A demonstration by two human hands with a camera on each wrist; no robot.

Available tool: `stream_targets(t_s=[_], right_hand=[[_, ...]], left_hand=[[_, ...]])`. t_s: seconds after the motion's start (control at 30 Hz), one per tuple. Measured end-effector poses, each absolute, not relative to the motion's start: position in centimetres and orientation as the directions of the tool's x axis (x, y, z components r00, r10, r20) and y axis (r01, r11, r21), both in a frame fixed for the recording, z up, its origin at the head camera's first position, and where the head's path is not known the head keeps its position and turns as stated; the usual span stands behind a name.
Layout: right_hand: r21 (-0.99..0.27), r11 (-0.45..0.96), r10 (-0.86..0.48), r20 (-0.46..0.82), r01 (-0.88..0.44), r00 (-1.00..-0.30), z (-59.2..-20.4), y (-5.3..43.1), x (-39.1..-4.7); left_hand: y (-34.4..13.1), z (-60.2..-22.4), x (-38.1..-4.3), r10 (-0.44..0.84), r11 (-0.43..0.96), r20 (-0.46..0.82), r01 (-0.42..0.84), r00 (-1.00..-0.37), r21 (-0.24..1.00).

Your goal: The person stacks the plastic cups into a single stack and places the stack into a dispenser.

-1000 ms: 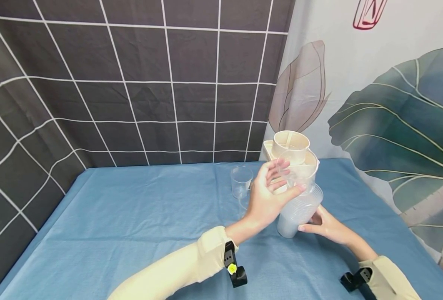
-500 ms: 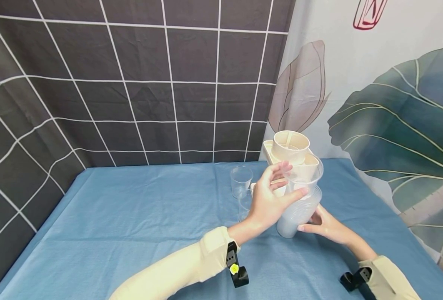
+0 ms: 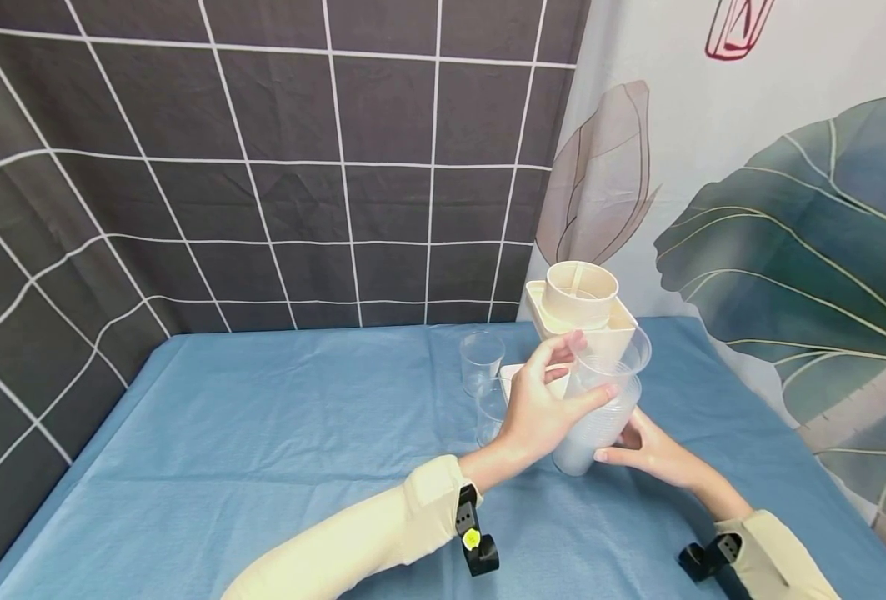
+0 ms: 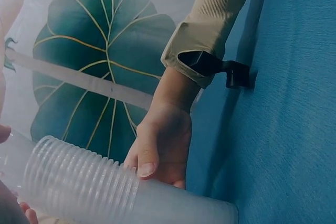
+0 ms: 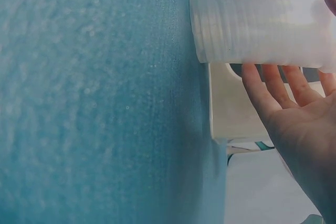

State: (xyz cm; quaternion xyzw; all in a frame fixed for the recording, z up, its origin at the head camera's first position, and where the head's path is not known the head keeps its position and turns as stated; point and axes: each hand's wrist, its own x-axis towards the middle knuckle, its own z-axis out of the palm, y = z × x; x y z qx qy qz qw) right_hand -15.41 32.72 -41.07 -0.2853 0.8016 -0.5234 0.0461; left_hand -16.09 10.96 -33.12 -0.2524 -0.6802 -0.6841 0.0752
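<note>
My left hand holds a single clear plastic cup between thumb and fingers, at the mouth of a tall stack of nested clear plastic cups. The lower part of that cup overlaps the stack's top; how deep it sits inside, I cannot tell. The stack stands on the blue cloth, leaning slightly right. Low on its right side, my right hand steadies it, thumb in front. In the left wrist view the ribbed rims show, with the right thumb against the stack. The right wrist view shows several fingers along its side.
Behind the stack stands a cream appliance with a round open top. Two clear cups stand left of it, one partly behind my left hand. Blue cloth covers the table; a dark grid curtain hangs behind.
My left hand has moved slightly down and right, tipping its cup's rim to the right and bringing the cup lower over the stack. The right hand and stack have barely moved.
</note>
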Motion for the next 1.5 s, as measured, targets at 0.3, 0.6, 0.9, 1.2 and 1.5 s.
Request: stream_targets(t_s=[0.3, 0.6, 0.9, 1.2, 1.5], right_hand=[[-0.859, 0.295, -0.506, 0.232, -0.419, -0.831, -41.04, 32.69, -15.53], [-0.859, 0.31, -0.499, 0.218, -0.408, -0.839, -41.11, 32.75, -15.49], [-0.861, 0.319, -0.487, 0.209, -0.396, -0.848, -41.2, 32.79, -15.51], [-0.861, 0.331, -0.474, 0.201, -0.385, -0.857, -41.25, 32.78, -15.47], [-0.86, 0.334, -0.47, 0.203, -0.386, -0.859, -41.3, 32.77, -15.34]], left_hand=[[11.06, -33.15, -16.09, 0.258, -0.002, 0.41, 0.424, -0.875, 0.905], [11.13, -33.45, -16.08, 0.284, 0.028, 0.358, 0.381, -0.89, 0.924], [11.24, -33.92, -16.24, 0.308, 0.034, 0.326, 0.352, -0.894, 0.935], [11.21, -33.93, -16.26, 0.333, 0.009, 0.299, 0.32, -0.894, 0.947], [11.15, -33.94, -16.23, 0.341, -0.003, 0.3, 0.318, -0.891, 0.948]])
